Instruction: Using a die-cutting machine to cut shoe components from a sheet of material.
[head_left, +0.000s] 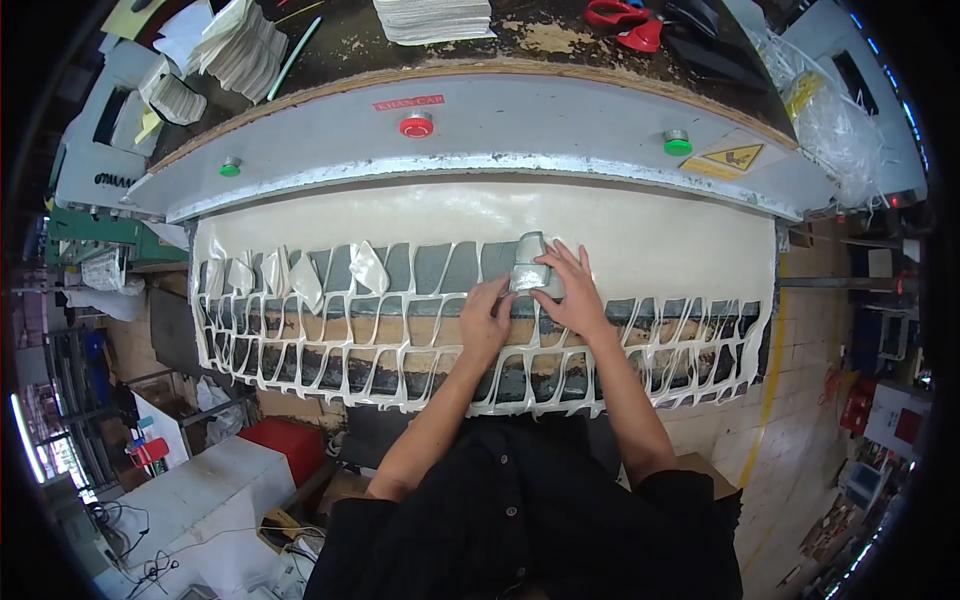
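A cream, glossy sheet (680, 240) lies across the machine bed, its near part cut into an open web of thin strips. On the sheet's cut edge sits a small silvery metal block, which looks like a cutting die (530, 275). My right hand (572, 290) grips its right side with bent fingers. At its lower left corner, the fingertips of my left hand (486, 318) are pinched together against it; their exact hold is partly hidden. Several loose cut pieces (369, 268) lie to the left on the grey cutting surface (455, 268).
A grey press beam (560, 125) spans the far side, with a red stop button (416, 125) and green buttons at left (230, 167) and right (678, 143). Stacks of cut pieces (435, 18) and red-handled scissors (630, 25) rest on the shelf above. A white cabinet (210, 500) stands lower left.
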